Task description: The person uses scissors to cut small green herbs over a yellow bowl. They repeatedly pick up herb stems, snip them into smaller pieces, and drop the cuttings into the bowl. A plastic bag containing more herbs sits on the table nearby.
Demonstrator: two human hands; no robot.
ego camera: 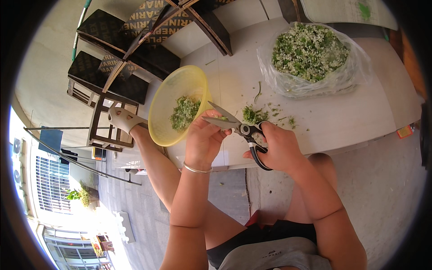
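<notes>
My right hand [281, 146] is closed round the black and white handles of a pair of scissors [243, 129], whose blades are apart and point toward my left hand. Between the fingers and thumb of my left hand [206, 135] is a small green piece of plant [221, 118], close to the blades. Behind the left hand a yellow plastic basin [158, 101] holds a heap of green and white flower heads [185, 113]. Cut green stems [253, 114] lie in a small pile beyond the scissors. A clear plastic bag [266, 77] full of small white flowers [310, 52] stands at the upper right.
The pale tabletop [364, 111] carries scattered green scraps and one loose stem [258, 91]. Dark printed plywood boards [152, 37] and a wooden stool [111, 131] are at the upper left. My legs are below and beside the table edge. A metal frame [84, 162] stands at the left.
</notes>
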